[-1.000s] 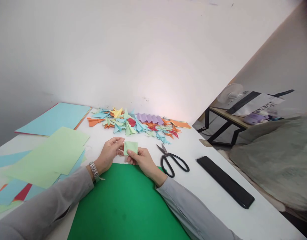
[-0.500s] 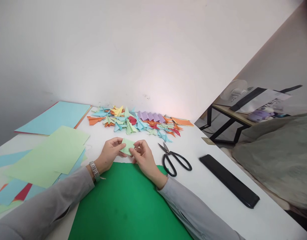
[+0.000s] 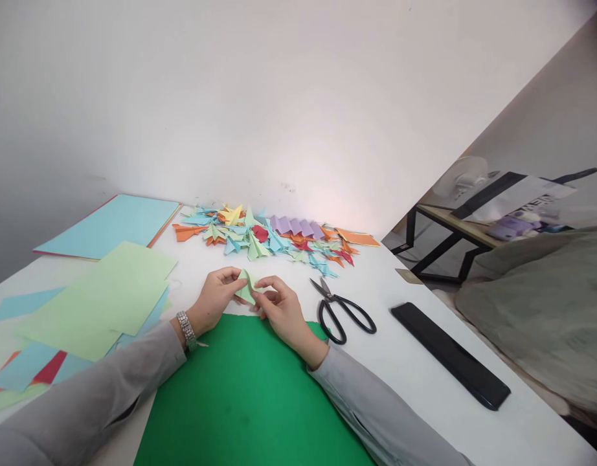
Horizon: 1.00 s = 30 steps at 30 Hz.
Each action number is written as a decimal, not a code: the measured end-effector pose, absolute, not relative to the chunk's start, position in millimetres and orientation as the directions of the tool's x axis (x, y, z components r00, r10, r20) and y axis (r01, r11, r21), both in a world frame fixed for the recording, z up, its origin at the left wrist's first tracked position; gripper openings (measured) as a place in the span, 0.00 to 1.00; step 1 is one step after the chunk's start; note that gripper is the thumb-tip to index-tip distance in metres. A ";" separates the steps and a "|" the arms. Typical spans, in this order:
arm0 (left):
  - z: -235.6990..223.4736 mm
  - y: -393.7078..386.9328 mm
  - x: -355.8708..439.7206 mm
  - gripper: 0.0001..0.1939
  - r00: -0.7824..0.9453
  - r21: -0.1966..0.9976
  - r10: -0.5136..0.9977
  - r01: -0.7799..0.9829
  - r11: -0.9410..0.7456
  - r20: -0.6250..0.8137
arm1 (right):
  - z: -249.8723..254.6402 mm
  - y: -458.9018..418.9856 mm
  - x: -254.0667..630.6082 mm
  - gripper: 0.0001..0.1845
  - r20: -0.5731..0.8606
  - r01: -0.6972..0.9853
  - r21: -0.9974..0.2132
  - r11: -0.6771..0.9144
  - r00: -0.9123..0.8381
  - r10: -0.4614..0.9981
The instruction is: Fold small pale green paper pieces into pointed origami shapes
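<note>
A small piece of light green paper is pinched between both hands, just beyond the far edge of the green mat. My left hand grips its left side with the thumb on top. My right hand pinches the right side between thumb and fingers. The paper is bent, its right part curving up along a fold; its underside is hidden by the fingers. Black-handled scissors lie with blades apart to the right of my right hand.
Folded paper figures are heaped along the wall. Light green sheets overlap coloured scraps at left, with a stack of blue-topped paper behind. A long black case lies near the table's right edge.
The green paper was almost flat and is now bent, its right side raised and drawn inward by my right hand. The view has shifted slightly.
</note>
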<state>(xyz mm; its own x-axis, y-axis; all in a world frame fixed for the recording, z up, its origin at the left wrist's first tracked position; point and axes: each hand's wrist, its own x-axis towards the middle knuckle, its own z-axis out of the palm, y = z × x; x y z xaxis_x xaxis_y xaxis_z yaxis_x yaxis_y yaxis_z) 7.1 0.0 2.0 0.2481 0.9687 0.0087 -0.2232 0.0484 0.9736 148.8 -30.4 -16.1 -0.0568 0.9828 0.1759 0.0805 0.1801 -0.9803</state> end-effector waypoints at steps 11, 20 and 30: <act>2.6 0.2 7.5 0.13 0.241 0.986 0.969 -0.164 -0.014 0.054 | -14.7 -31.4 150.4 0.05 0.280 0.118 -0.950 0.289 -0.086 0.956; 1.3 -0.8 6.2 0.13 0.283 0.990 0.959 -0.140 0.021 0.020 | -16.7 -23.9 149.9 0.22 0.107 -0.088 -0.991 0.099 -0.083 0.991; 1.7 -2.0 7.8 0.14 0.236 0.989 0.972 -0.145 0.033 0.002 | -13.3 -25.8 151.8 0.21 0.064 -0.079 -0.995 0.059 -0.060 0.996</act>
